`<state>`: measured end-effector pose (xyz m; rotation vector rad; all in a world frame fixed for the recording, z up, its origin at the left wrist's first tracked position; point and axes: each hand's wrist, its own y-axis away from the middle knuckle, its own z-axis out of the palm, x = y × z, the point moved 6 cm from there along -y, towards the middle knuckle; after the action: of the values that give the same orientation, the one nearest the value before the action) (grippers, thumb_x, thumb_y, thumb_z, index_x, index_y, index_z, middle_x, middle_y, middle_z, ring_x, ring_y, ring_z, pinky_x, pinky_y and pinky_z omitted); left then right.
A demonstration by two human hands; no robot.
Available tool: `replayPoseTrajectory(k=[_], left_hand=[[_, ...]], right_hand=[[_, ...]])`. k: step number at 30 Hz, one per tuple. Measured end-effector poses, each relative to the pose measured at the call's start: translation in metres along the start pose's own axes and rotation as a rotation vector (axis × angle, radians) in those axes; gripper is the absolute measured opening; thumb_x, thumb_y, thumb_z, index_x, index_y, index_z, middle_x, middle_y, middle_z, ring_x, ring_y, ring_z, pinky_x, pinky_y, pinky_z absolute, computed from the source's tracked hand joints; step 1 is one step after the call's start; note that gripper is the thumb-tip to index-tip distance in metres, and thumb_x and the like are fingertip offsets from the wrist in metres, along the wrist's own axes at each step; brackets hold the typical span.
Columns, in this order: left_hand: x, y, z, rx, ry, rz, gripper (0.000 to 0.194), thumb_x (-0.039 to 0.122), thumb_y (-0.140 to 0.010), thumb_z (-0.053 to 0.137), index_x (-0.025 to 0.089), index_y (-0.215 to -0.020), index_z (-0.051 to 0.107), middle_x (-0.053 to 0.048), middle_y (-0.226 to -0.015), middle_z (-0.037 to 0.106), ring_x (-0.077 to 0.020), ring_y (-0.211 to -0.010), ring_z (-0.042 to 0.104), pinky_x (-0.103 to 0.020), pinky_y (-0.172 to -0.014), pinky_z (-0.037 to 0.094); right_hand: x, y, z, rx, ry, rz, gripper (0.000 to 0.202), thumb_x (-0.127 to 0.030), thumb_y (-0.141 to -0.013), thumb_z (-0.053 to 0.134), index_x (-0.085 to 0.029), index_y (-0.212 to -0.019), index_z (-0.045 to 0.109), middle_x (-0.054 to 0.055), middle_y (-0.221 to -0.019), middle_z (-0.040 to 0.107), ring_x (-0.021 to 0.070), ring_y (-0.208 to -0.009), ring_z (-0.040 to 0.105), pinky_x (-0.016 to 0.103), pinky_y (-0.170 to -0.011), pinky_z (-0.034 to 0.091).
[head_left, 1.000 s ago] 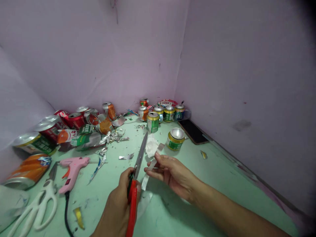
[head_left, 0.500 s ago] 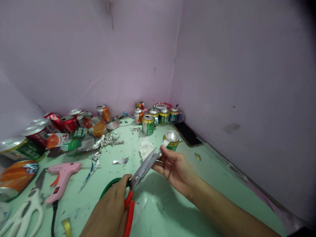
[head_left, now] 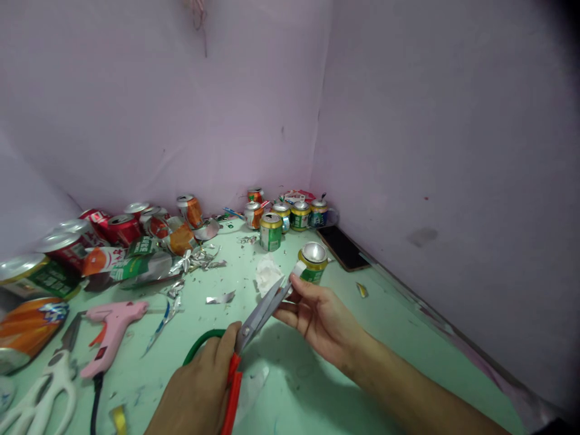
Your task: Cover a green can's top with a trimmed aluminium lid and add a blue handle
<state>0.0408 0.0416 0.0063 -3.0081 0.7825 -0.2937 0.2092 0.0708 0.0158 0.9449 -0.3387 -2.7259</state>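
Head view. Left hand (head_left: 199, 393) at the lower centre, fingers wrapped around the handles of the scissors (head_left: 254, 323), one handle red, one green. Blades slightly parted, pointing up and right toward the right hand (head_left: 317, 314). Right hand sits just beyond the blade tips, thumb and fingers pinched on a thin metal strip (head_left: 295, 275); the strip runs from the fingertips up toward a cut-down yellow-green can (head_left: 312, 261) that stands just behind the hand. Blade tips meet the strip right at the right fingertips; whether the strip lies between the blades cannot be told.

Surroundings on the green table (head_left: 408, 338): white crumpled scrap (head_left: 267, 273) just left of the blades; upright green can (head_left: 270, 231) further back; dark phone (head_left: 342, 248) near the right wall; pink glue gun (head_left: 111, 329) at left, white scissors (head_left: 38, 402) at the lower-left edge; heap of cut and whole cans (head_left: 113, 241) along the left wall.
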Motion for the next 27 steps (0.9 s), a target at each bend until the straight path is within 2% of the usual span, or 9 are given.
replayPoseTrajectory(k=[8, 13, 17, 23, 27], left_hand=[[-0.006, 0.005, 0.001, 0.113, -0.025, 0.074, 0.050, 0.011, -0.083, 0.032, 0.022, -0.132, 0.035, -0.008, -0.094, 0.067, -0.0182, -0.072, 0.068, -0.027, -0.063, 0.055], [-0.007, 0.007, 0.005, 0.176, -0.061, 0.212, 0.058, 0.010, -0.083, 0.032, 0.020, -0.139, 0.018, -0.010, -0.097, 0.067, -0.0194, -0.072, 0.069, -0.028, -0.065, 0.056], [-0.008, 0.007, 0.008, 0.180, -0.079, 0.246, 0.063, 0.011, -0.084, 0.032, 0.019, -0.142, 0.008, -0.012, -0.100, 0.067, -0.0201, -0.070, 0.069, -0.030, -0.063, 0.057], [-0.013, 0.008, 0.008, 0.181, 0.000, 0.218, 0.061, 0.013, -0.085, 0.035, 0.024, -0.141, 0.017, -0.007, -0.096, 0.069, -0.0189, -0.071, 0.070, -0.027, -0.068, 0.056], [-0.015, 0.006, 0.009, 0.129, 0.115, 0.200, 0.055, 0.016, -0.087, 0.033, 0.024, -0.141, 0.022, -0.006, -0.100, 0.070, -0.0178, -0.085, 0.069, -0.023, -0.072, 0.054]], right_hand=[[0.000, 0.000, 0.000, -0.003, 0.006, 0.003, 0.018, -0.018, -0.085, 0.051, -0.009, -0.076, 0.064, 0.006, -0.072, 0.066, 0.0153, -0.067, 0.064, 0.031, -0.071, 0.055], [0.001, -0.001, 0.000, -0.036, -0.010, 0.003, 0.018, -0.018, -0.085, 0.052, -0.009, -0.075, 0.064, 0.006, -0.073, 0.066, 0.0156, -0.069, 0.065, 0.030, -0.073, 0.055], [0.004, -0.002, -0.001, -0.036, -0.014, 0.015, 0.019, -0.018, -0.085, 0.052, -0.009, -0.075, 0.064, 0.007, -0.073, 0.067, 0.0158, -0.069, 0.066, 0.032, -0.075, 0.055], [0.004, -0.002, -0.001, 0.000, -0.012, 0.018, 0.019, -0.017, -0.086, 0.049, -0.008, -0.076, 0.063, 0.007, -0.073, 0.067, 0.0159, -0.069, 0.066, 0.031, -0.075, 0.055], [0.005, -0.003, -0.004, 0.037, 0.004, 0.025, 0.016, -0.016, -0.086, 0.049, -0.009, -0.078, 0.062, 0.005, -0.071, 0.066, 0.0155, -0.068, 0.066, 0.030, -0.073, 0.056]])
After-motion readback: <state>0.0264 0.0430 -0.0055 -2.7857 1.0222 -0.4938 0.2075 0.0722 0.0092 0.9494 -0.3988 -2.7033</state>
